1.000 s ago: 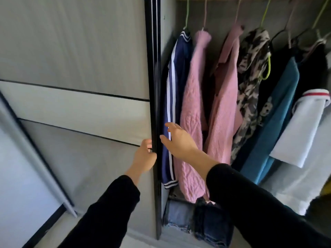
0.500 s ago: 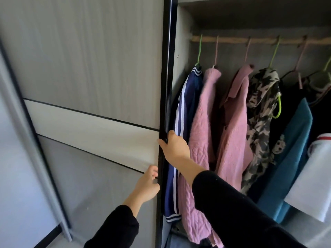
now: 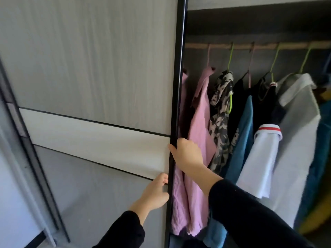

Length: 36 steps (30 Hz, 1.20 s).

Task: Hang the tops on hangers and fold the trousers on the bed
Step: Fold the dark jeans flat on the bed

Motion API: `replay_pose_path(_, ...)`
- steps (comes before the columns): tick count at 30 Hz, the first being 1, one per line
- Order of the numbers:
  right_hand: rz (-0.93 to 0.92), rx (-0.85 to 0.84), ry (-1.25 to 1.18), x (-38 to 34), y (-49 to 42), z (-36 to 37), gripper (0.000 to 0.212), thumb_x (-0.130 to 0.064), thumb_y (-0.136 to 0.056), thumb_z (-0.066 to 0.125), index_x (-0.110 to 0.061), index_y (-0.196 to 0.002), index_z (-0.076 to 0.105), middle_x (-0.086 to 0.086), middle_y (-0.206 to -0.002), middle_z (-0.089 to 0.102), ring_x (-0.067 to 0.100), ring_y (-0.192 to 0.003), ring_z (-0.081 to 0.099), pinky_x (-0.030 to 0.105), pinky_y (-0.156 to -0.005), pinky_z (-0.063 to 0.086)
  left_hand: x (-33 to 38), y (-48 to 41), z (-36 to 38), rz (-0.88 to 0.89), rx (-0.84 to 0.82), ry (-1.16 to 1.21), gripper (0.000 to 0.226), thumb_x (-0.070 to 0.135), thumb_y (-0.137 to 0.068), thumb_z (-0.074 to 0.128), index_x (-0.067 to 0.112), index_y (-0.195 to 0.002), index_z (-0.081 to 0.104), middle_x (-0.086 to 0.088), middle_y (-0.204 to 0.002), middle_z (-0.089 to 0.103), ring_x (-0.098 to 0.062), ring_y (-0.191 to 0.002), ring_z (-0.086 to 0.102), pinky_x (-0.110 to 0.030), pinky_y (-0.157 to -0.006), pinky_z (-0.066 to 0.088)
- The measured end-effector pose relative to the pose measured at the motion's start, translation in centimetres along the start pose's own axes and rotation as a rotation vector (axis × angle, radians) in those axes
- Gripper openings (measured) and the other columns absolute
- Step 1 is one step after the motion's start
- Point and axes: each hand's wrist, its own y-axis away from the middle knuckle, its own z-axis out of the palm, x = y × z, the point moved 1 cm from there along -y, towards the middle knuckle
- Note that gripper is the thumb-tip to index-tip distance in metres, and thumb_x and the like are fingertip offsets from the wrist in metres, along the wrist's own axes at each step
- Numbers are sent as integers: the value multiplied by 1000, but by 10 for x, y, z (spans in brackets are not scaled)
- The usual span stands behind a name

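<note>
Head view: person at a wardrobe, both hands on the door edge, centre frame
Right hand: fingers curled round the black edge, apparently to slide the door
Left hand: fingertips hooked on it lower down
Tops: right half, on hangers; pink, patterned, teal, white

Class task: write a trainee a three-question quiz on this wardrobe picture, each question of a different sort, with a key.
1. Fill in: the white shirt has a ___ stripe on its cuff.
2. Which hangs nearest the sliding door? A white shirt, B pink top, C teal top.
3. True or false: the right hand holds a hanger.
Key: 1 red; 2 B; 3 false, it grips the door's edge.
</note>
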Motion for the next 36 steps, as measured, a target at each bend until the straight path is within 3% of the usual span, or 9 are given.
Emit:
replay_pose_path(6,-182,182,166,60,34,-64,9,-8,-90,53,-10,-93,45,8,-92,55,33,-83,58,35,-59,41,65,9,60,83,-110,-87,55,5,-77,48,23,-128,41,4,-136,49,-13,-118,50,-30,-95,46)
replay_pose_path(8,-370,298,274,80,42,-84,28,6,-79,55,-1,-106,56,17,-114,56,38,-103,55,42,-77,50,84,12,83,113,-136,-139,53,6,-78,49,23,-128,42,3,-136,48,-14,-118,50,-28,-93,45)
replay_pose_path(9,-432,323,359,91,46,-93,43,7,-79,54,2,-122,54,21,-132,50,41,-121,48,48,-97,47,95,14,95,135,-151,-177,54,7,-80,50,23,-130,42,2,-138,46,-15,-120,47,-28,-95,44)
replay_pose_path(11,-449,251,588,113,54,-110,63,-1,-91,43,4,-149,19,21,-159,13,37,-147,10,44,-120,6,114,19,114,208,-140,-304,60,9,-81,52,23,-137,38,1,-141,38,-17,-129,37,-30,-101,39)
replay_pose_path(13,-415,196,832,137,63,-121,60,-4,-98,24,8,-148,-7,23,-159,-9,37,-147,-9,43,-114,-12,134,27,125,342,85,-458,65,12,-80,57,21,-140,36,-2,-142,29,-22,-133,29,-32,-105,36)
replay_pose_path(16,-344,175,1018,169,85,-142,57,-8,-101,19,13,-145,-8,29,-157,-8,41,-146,-5,47,-115,-9,167,35,128,436,474,-555,86,13,-78,64,8,-151,18,-22,-152,14,-39,-142,19,-39,-114,27)
replay_pose_path(18,-310,171,1076,188,97,-160,62,-14,-102,27,14,-145,-8,30,-156,-8,41,-146,-4,48,-116,-7,188,32,124,444,575,-641,102,15,-81,64,8,-152,-9,-29,-154,-14,-41,-146,-10,-44,-120,11)
replay_pose_path(21,-234,156,1083,216,114,-184,66,-19,-102,33,11,-146,-7,30,-156,-8,41,-147,-3,48,-117,-5,214,25,124,414,554,-785,107,14,-88,59,15,-143,-33,-21,-145,-44,-34,-138,-35,-42,-118,-9)
replay_pose_path(36,45,119,923,308,152,-238,65,-21,-102,30,8,-148,-5,33,-155,-10,44,-146,-5,48,-119,-2,294,28,181,740,431,-1147,97,-4,-89,39,28,-140,-36,0,-136,-57,-30,-125,-49,-49,-109,-21)
